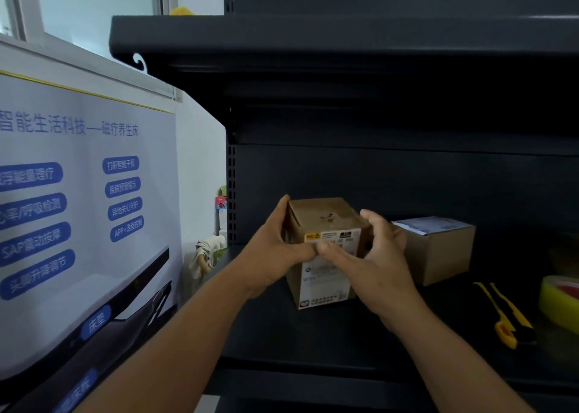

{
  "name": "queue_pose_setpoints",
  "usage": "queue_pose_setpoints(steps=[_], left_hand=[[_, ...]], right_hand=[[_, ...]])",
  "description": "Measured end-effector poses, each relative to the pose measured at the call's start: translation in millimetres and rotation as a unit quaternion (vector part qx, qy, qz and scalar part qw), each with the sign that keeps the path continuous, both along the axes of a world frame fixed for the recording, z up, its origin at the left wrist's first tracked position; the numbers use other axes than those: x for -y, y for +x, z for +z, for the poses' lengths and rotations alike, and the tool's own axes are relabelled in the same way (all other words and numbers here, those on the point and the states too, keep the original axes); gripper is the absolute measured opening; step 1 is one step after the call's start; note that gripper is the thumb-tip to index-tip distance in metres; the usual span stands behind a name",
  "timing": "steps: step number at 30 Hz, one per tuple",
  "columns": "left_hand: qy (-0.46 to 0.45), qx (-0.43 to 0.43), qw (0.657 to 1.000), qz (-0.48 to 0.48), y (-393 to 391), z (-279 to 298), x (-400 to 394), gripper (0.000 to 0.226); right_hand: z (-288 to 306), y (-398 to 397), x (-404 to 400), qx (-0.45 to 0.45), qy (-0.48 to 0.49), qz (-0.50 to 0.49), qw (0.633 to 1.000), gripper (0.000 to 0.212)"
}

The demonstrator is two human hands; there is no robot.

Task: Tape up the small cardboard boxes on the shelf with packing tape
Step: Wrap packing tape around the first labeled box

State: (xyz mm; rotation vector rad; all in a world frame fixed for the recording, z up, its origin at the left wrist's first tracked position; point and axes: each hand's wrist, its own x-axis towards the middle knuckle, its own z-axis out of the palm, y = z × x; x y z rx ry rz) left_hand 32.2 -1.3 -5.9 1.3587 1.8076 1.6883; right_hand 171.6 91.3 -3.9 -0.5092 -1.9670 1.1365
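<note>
Both hands' grip, left hand [275,256] and right hand [372,256], grasps a white-labelled cardboard box [326,224], print unreadable.

A dark metal shelf [313,334] is shown, on which a labelled cardboard box [326,274], a second box [445,256], a yellow box cutter [507,318] and a roll of yellow tape [560,299] are set.

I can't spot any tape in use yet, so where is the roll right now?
The yellow tape roll lies on the dark shelf at the far right edge of the head view, just right of the yellow box cutter, with neither hand touching it.
</note>
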Motion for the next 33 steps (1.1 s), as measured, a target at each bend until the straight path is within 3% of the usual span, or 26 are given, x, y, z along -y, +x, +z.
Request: queue_pose_setpoints(steps=[5,11,21,26,33], left_hand=[[-0.019,0.012,1.000,0.003,0.1,0.1,-16.0,0.099],[0.005,-0.018,0.999,0.045,4.8,-2.5,-20.7,0.119],[0.110,-0.129,0.976,0.140,45.7,26.6,-20.3,0.075],[0.131,-0.137,0.974,0.124,64.0,30.2,-30.9,0.066],[0.127,-0.106,0.984,0.068,98.4,27.9,-60.2,0.059]], right_hand=[[-3.0,0.2,-5.5,0.013,0.003,-0.020,1.000,0.095],[-1.8,2.1,-7.6,0.008,0.006,-0.030,1.000,0.098],[9.1,11.0,-9.1,-0.046,0.056,-0.056,0.996,0.080],[13.7,20.4,-16.7,-0.095,0.039,-0.067,0.992,0.067],[19.0,51.2,-37.4,-0.095,0.027,-0.118,0.988,0.062]])
